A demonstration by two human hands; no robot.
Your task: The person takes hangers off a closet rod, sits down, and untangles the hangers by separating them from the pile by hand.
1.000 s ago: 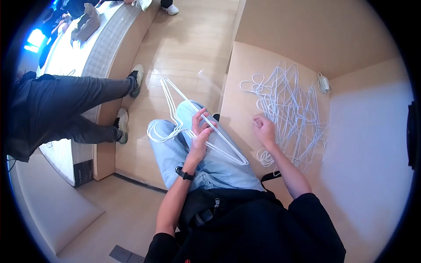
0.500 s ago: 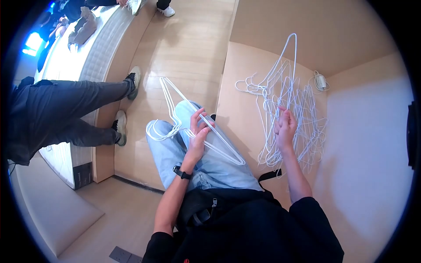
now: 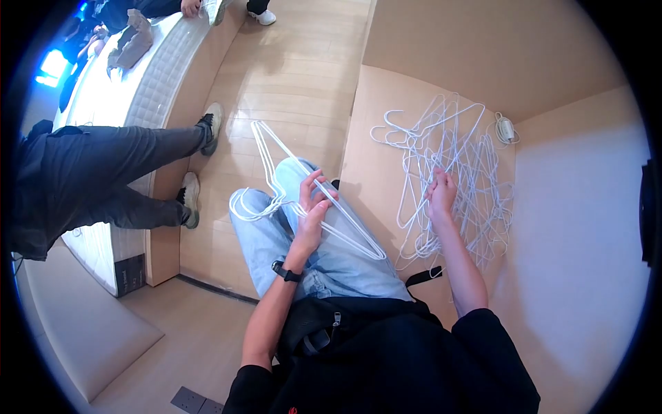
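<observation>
Several white wire hangers (image 3: 274, 204) are gripped in my left hand (image 3: 314, 207), above my jeans, with their hooks pointing left. Its fingers wrap around the long straight bars. On the right, a tangled heap of white wire hangers (image 3: 476, 183) lies on a light wooden surface (image 3: 372, 200). My right hand (image 3: 441, 193) is closed at the heap's near left part, pinching a hanger wire. Which hanger that wire belongs to is hard to make out among the crossing wires.
A white plug-like device with a cord (image 3: 505, 130) lies behind the heap, near the wooden panels. To the left, a person in dark trousers (image 3: 124, 159) stands beside a mattress (image 3: 155, 96). A brown bag (image 3: 131, 45) rests on the mattress.
The hanger that stood upright from my right hand has dropped down onto the heap. My right hand has shifted slightly left and down. My left hand stays still with its hangers.
</observation>
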